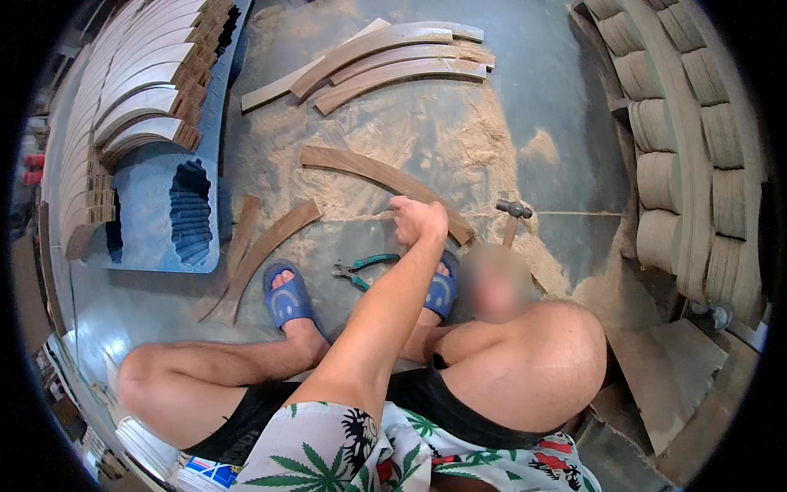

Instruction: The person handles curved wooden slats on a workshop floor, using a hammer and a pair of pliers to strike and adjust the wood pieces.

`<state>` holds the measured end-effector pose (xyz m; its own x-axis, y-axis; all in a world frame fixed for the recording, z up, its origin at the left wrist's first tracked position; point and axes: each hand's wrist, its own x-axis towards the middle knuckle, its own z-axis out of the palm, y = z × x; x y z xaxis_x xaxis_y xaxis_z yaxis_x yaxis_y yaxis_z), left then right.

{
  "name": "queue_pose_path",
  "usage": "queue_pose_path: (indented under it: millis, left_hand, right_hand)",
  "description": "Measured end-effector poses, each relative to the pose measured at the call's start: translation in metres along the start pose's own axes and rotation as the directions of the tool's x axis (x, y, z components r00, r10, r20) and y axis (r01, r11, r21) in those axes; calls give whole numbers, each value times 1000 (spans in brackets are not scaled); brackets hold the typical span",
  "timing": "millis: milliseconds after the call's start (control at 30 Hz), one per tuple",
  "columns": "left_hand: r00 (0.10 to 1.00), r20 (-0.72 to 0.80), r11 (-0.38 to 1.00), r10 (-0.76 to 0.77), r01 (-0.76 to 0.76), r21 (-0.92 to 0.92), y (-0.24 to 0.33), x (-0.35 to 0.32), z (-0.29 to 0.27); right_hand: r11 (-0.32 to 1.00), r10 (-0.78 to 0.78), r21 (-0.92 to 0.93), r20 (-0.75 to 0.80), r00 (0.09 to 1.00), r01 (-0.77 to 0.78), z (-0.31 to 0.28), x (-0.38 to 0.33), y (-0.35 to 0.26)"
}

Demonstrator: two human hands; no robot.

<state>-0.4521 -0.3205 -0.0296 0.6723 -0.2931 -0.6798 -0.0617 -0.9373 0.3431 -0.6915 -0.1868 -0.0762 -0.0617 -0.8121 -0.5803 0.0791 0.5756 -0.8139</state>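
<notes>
My left hand (420, 220) reaches forward over a curved brown wooden strip (369, 170) on the floor. Its fingers are curled closed, and whatever they may pinch is too small to make out. Right of it is a hammer (514, 210) with a dark metal head and a wooden handle. The handle runs down into a blurred, skin-coloured patch beside my raised right knee. My right hand may be there, but its fingers cannot be made out. Green-handled pliers (361, 270) lie open between my blue sandals (288, 297).
More curved strips (393, 59) are piled ahead, and two (266, 250) lie at the left. A blue pallet (156, 238) carries stacked curved pieces (152, 123). Bundled wooden pieces (657, 176) line the right side. Sawdust (484, 143) is scattered over the grey floor.
</notes>
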Motion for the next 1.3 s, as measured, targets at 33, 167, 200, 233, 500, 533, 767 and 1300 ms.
queue_pose_path:
  millis: [33, 167, 200, 233, 500, 533, 767, 1300]
  left_hand:
    - [999, -30, 1000, 19, -18, 4, -2, 0, -1]
    - [990, -122, 996, 67, -75, -57, -5, 5, -16]
    - [961, -194, 979, 198, -202, 1, -10, 9, -17]
    - [909, -257, 944, 329, -322, 70, -18, 18, -20]
    - [450, 227, 240, 864, -763, 600, -28, 99, -93]
    - [486, 297, 241, 822, -769, 592, -25, 99, -105]
    - [371, 361, 64, 856, -767, 638, -34, 124, -116]
    - [123, 280, -38, 952, -862, 505, -24, 124, -115]
  right_hand:
    - [999, 7, -31, -27, 1000, -8, -1, 0, -2]
    - [990, -22, -143, -52, 998, 14, 14, -6, -19]
    - [981, -53, -191, -45, 998, 44, 19, -11, -29]
    - [964, -91, -253, -29, 995, 81, 24, -12, -41]
    - [744, -518, -563, -145, 843, 360, 16, 5, -47]
    - [771, -477, -560, -193, 857, 304, 20, 0, -58]
    - [348, -451, -920, 6, 892, 182, -55, -42, -37]
    - [596, -263, -783, 20, 965, 179, -34, -36, 10]
